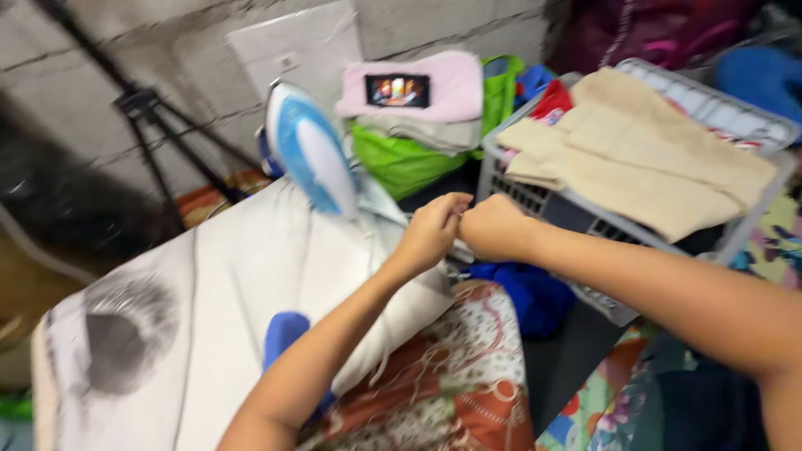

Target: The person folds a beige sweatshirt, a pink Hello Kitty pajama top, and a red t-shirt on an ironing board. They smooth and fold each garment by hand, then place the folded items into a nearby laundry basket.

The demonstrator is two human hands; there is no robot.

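Beige cloth (643,159) in the basket (752,121) lies just beyond 2 curled hands, left (433,231) and right (494,227), knuckles touching.

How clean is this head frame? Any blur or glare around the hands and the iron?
Head view: motion blur smears the whole frame, so the left hand and right hand have soft edges and whatever they pinch is unreadable; the blue and white iron is streaked too; no strong glare; lighting is even on the beige cloth, and the tripod corner is dim.
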